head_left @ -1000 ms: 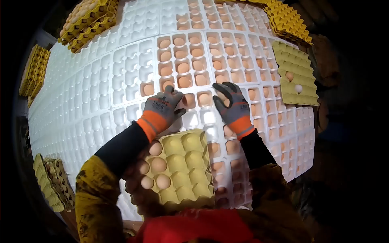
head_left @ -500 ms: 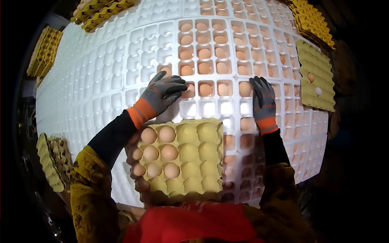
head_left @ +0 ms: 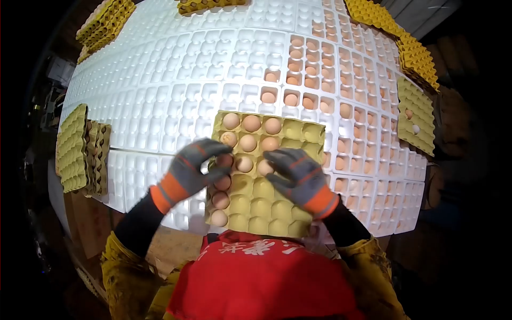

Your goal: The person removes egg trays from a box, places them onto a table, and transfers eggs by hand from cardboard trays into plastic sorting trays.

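A yellow-green pulp egg tray (head_left: 261, 210) lies in front of my body, with brown eggs in its left and upper cells. My left hand (head_left: 194, 168), in a grey glove with an orange cuff, has its thumb and fingers around an egg (head_left: 224, 160) at the tray's left side. Opposite it, the gloved right hand (head_left: 298, 178) closes thumb and fingertips around another egg (head_left: 264, 167) near the middle. Both eggs are partly covered by the gloves. Beyond the tray spread white foam trays (head_left: 184, 104) with square cells.
Foam cells at the right hold many brown eggs (head_left: 308, 100). Stacked yellow pulp trays (head_left: 418, 61) stand along the far right edge, others (head_left: 106, 24) at the far left. A pulp tray (head_left: 416, 106) with two eggs lies at right. More trays (head_left: 74, 149) lean at left.
Both hands have come back from the foam cells to the eggs in the pulp tray. The view has shifted, so the foam trays appear farther right.
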Tool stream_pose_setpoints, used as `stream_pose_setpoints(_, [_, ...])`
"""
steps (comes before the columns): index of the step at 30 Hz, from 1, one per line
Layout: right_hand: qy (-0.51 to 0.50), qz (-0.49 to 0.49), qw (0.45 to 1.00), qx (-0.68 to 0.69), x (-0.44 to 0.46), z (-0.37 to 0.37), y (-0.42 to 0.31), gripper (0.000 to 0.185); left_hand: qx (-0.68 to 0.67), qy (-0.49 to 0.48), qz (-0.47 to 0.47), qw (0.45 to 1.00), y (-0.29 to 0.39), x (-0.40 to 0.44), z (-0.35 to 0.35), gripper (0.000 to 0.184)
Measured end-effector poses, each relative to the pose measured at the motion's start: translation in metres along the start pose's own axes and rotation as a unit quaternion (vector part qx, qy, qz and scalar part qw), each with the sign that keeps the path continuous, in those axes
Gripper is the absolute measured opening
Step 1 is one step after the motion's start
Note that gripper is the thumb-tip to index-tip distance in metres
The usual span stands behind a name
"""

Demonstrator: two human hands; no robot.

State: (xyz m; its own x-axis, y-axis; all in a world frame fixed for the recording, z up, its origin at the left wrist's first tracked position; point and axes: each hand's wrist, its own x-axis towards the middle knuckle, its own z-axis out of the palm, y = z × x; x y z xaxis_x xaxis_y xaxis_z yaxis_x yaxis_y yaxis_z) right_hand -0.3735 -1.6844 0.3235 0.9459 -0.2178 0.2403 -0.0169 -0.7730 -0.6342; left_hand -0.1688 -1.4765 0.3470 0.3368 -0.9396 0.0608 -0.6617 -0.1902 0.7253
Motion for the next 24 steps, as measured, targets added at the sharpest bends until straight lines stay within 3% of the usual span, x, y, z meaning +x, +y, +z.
stream_pose_setpoints(1, [-0.071,0.007,0.994,-0.086,0.001,0.015,-0.007,0.044,0.041,-0.047,0.0,0.998,0.011,-0.008,0.008,0.047])
stream_pose_setpoints(2, [-0.143,0.013,0.975,-0.172,0.002,0.025,-0.009,0.044,0.124,-0.008,0.076,0.989,0.007,-0.014,0.029,0.049])
stream_pose_setpoints(4, [-0.067,-0.005,0.99,-0.121,-0.005,0.037,-0.002,0.042,0.278,-0.032,0.086,0.956,0.007,-0.011,0.065,0.051])
stream_pose_setpoints(5, [-0.028,-0.013,0.995,-0.095,-0.006,0.038,0.001,0.041,0.279,-0.037,0.071,0.957,0.001,-0.006,0.072,0.049])
stream_pose_setpoints(6, [0.004,0.095,0.991,0.095,-0.011,0.033,0.002,0.04,0.278,-0.045,0.058,0.958,-0.006,0.002,0.075,0.047])
stream_pose_setpoints(7, [0.038,0.198,0.939,0.28,-0.016,0.024,0.005,0.039,0.277,-0.054,0.045,0.958,-0.009,0.006,0.076,0.045])
stream_pose_setpoints(8, [0.069,0.288,0.841,0.452,-0.019,0.015,0.008,0.038,0.158,-0.024,0.003,0.987,-0.005,0.004,0.069,0.042])
stream_pose_setpoints(9, [0.127,0.303,0.75,0.574,-0.021,0.009,0.006,0.037,0.035,0.004,-0.04,0.999,0.001,0.0,0.056,0.039])
stream_pose_setpoints(10, [0.149,0.267,0.76,0.574,-0.019,0.004,0.002,0.034,-0.086,0.03,-0.079,0.993,0.003,-0.003,0.046,0.036])
stream_pose_setpoints(11, [0.112,0.297,0.796,0.515,-0.014,0.003,0.007,0.032,-0.291,0.12,-0.092,0.945,-0.001,-0.006,0.047,0.029])
stream_pose_setpoints(12, [0.073,0.329,0.826,0.452,-0.004,-0.001,0.005,0.03,-0.413,0.136,-0.125,0.892,-0.018,0.0,0.042,0.024])
stream_pose_setpoints(13, [0.064,0.306,0.887,0.341,0.006,0.006,-0.007,0.032,-0.41,0.133,-0.109,0.896,-0.031,0.005,0.04,0.022])
stream_pose_setpoints(14, [0.108,0.098,0.988,0.048,0.014,0.022,0.005,0.038,-0.406,0.131,-0.091,0.9,-0.036,0.01,0.038,0.02])
stream_pose_setpoints(15, [0.056,0.101,0.988,-0.104,0.021,0.03,-0.001,0.038,-0.308,0.115,-0.094,0.94,-0.02,0.018,0.043,0.013])
stream_pose_setpoints(16, [0.004,0.103,0.962,-0.254,0.027,0.036,-0.005,0.039,-0.063,0.118,-0.003,0.991,-0.001,0.025,0.046,0.015])
stream_pose_setpoints(17, [-0.027,0.133,0.962,-0.237,0.033,0.04,-0.003,0.04,0.121,0.063,0.018,0.991,-0.013,0.034,0.062,0.017])
stream_pose_setpoints(18, [0.016,0.129,0.982,-0.139,0.029,0.038,0.0,0.04,0.299,0.006,0.041,0.953,-0.016,0.044,0.074,0.02])
stream_pose_setpoints(19, [0.057,0.118,0.991,-0.04,0.024,0.034,0.006,0.041,0.385,-0.022,0.028,0.922,-0.019,0.05,0.085,0.03])
stream_pose_setpoints(20, [0.097,0.107,0.988,0.06,0.02,0.027,0.012,0.042,0.319,-0.021,0.022,0.947,-0.019,0.051,0.08,0.031])
stream_pose_setpoints(21, [0.037,0.302,0.883,0.358,0.02,0.008,0.008,0.044,0.253,-0.02,0.017,0.967,-0.019,0.052,0.067,0.032])
stream_pose_setpoints(22, [0.08,0.305,0.784,0.535,0.017,-0.001,0.021,0.046,0.185,-0.021,0.011,0.982,-0.02,0.051,0.056,0.033])
stream_pose_setpoints(23, [0.107,0.266,0.789,0.543,0.018,-0.009,0.018,0.048,0.014,-0.005,-0.068,0.998,-0.022,0.049,0.046,0.036])
stream_pose_setpoints(24, [0.083,0.268,0.802,0.528,0.023,-0.015,0.021,0.049,-0.155,0.007,-0.144,0.977,-0.026,0.048,0.036,0.039])
